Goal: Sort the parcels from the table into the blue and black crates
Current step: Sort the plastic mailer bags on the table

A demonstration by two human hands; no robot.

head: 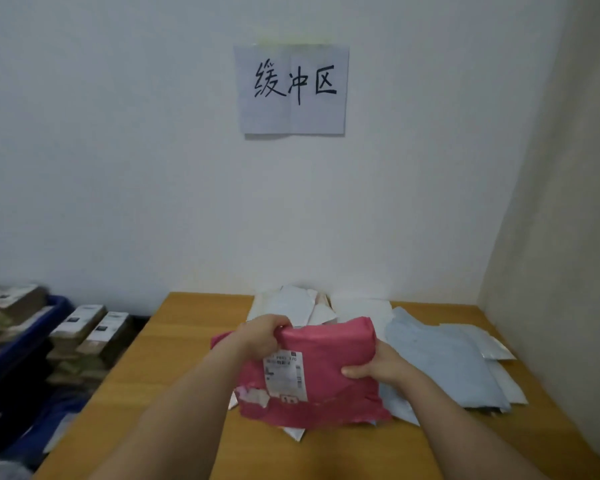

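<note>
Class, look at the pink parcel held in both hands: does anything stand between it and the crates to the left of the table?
Nothing visible does. Both hands, left and right, grip the pink parcel above the table; bare tabletop leads to the blue crate.

A wooden bench (174,368) is seen, on which pale blue parcels (440,358) are spread right of the right hand (378,367) and white ones (291,304) beyond the left hand (262,336).

Pink parcel (329,368) with white label (285,375) printed in black, over pale blue-grey mailers (440,362) and white ones (291,304) on a honey-yellow wood-grain table (174,368). Blue crate (32,336) holding brown boxes (84,332) with white labels. White sign (293,90), black handwritten characters, on white wall (118,168).
</note>
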